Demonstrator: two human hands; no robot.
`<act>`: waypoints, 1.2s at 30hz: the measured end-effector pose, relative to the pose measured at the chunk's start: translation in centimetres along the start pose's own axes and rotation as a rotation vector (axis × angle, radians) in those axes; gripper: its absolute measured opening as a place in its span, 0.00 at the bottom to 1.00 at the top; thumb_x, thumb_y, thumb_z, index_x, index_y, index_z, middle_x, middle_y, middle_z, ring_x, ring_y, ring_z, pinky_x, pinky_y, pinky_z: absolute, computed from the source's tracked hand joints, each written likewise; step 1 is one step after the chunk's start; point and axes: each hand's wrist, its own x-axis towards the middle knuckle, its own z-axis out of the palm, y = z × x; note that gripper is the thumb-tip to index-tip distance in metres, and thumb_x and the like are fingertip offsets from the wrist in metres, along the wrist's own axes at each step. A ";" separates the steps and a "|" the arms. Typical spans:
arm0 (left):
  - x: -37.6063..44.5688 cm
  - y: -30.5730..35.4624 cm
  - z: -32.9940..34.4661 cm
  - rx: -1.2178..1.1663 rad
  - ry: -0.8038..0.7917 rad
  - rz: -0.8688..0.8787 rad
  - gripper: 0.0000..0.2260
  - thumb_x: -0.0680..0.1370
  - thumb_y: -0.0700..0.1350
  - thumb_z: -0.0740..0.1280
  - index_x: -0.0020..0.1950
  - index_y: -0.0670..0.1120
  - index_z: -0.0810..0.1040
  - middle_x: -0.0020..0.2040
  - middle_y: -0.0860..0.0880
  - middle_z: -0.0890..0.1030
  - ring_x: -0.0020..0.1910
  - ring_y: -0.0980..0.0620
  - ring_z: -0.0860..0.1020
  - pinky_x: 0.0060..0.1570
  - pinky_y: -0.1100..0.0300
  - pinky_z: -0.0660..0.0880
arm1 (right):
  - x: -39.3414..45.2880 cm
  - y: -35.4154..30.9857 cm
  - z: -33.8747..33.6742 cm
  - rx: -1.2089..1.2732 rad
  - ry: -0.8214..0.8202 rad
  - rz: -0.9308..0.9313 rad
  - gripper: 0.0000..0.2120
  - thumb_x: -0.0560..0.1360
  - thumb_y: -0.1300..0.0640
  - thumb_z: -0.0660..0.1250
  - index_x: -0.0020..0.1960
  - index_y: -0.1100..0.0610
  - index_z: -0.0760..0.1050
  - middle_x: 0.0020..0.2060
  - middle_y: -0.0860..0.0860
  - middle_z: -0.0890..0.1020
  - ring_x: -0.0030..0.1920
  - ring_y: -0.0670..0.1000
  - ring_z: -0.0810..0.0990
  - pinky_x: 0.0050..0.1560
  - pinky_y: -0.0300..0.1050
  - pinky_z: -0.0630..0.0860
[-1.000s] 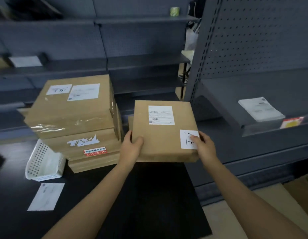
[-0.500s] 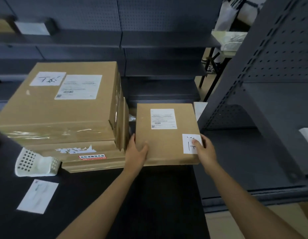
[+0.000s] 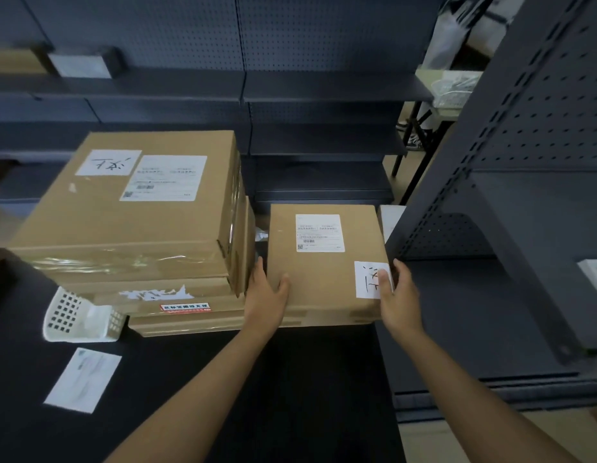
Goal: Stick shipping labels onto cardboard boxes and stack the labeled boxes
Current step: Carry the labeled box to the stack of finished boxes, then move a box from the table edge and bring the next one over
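Fingers of both hands grip the small labelled box (image 3: 323, 262) at its near corners. Left hand (image 3: 265, 295) wraps the corner at 7 o'clock of the box, thumb on top, other fingers down the side facing the stack. Right hand (image 3: 399, 295) holds the corner at 5 o'clock, thumb (image 3: 384, 282) pressed on the handwritten white sticker (image 3: 368, 279). Printed shipping label (image 3: 319, 232) sits on the lid toward 12 o'clock, flat, edges down.

Change over the last second: box has gone from held up clear of the surface to low and level, near edge now in line with the flat boxes at the bottom of the tall stack (image 3: 140, 228). Appears to rest on a low box there rather than on the worktop (image 3: 290, 396); exact support partly hidden by the hands. Judgement: placement nearly done, release is the next step, then a fresh box.

Tall stack lies at 9 o'clock of the held box, just beside it, top box bearing two labels. White perforated basket (image 3: 76, 315) at 8 o'clock, against the stack's foot. Loose label sheet (image 3: 83, 379) lies on the worktop nearer the person. Dark shelving (image 3: 524, 228) at 3 o'clock.
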 end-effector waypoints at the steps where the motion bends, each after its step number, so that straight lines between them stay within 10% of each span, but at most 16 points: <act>1: -0.2 0.3 -0.2 0.031 0.006 0.004 0.32 0.79 0.53 0.62 0.78 0.44 0.51 0.76 0.44 0.60 0.74 0.45 0.61 0.73 0.49 0.59 | -0.4 -0.4 -0.2 -0.037 0.026 -0.058 0.23 0.80 0.47 0.59 0.72 0.57 0.65 0.65 0.55 0.74 0.64 0.54 0.73 0.64 0.52 0.71; 13: -8.9 -1.0 -4.7 0.469 0.028 0.410 0.18 0.79 0.47 0.61 0.69 0.49 0.66 0.64 0.51 0.72 0.63 0.54 0.71 0.64 0.58 0.69 | -8.1 -4.5 2.4 -0.504 -0.132 -0.573 0.19 0.78 0.54 0.63 0.67 0.59 0.70 0.64 0.54 0.73 0.66 0.54 0.68 0.67 0.49 0.66; 36: -18.4 -21.7 -36.9 0.893 0.075 0.304 0.21 0.79 0.49 0.58 0.72 0.47 0.66 0.68 0.48 0.72 0.67 0.48 0.68 0.67 0.53 0.65 | -37.0 -16.3 23.6 -0.740 -0.315 -0.865 0.19 0.78 0.51 0.62 0.68 0.53 0.70 0.63 0.50 0.75 0.66 0.50 0.70 0.69 0.44 0.64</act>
